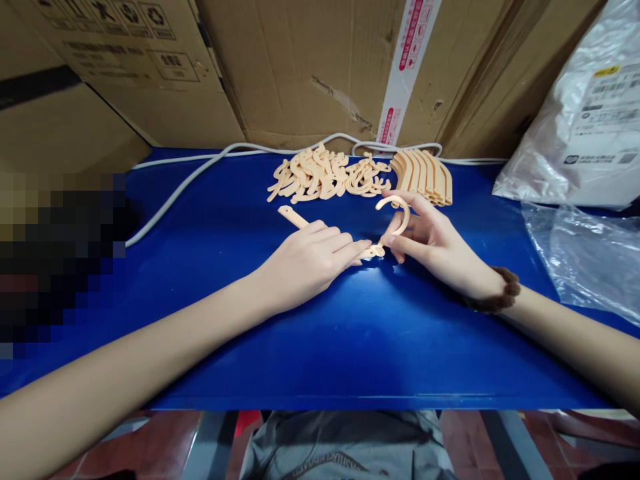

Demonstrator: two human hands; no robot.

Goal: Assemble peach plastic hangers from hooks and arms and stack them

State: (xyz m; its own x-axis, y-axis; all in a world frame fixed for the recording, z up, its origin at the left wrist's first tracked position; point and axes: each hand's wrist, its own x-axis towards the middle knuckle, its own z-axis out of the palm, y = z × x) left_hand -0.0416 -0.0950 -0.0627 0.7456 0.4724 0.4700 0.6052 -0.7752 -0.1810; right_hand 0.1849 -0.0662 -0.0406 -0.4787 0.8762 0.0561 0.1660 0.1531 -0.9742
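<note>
My left hand [315, 260] is closed over a beige plastic hanger arm [291, 216], whose flat end sticks out at the upper left. The arm's other end shows beyond my fingertips, close to the blue table surface. Between the fingertips and thumb of my right hand [430, 233] is a beige hanger hook [403, 217], its curve upward. The hook's base meets the end of the arm; whether the two are joined I cannot tell. Behind my hands lie a heap of loose beige hanger arms [313, 175], a small pile of hooks [367, 177] and a row of stacked curved arms [424, 175].
A blue table [320, 347] carries everything. A white cable [185, 200] runs along the back, before large cardboard boxes [300, 73]. A plastic-wrapped package [580, 147] and clear film [590, 260] are on the right. A pixelated patch hides the left side.
</note>
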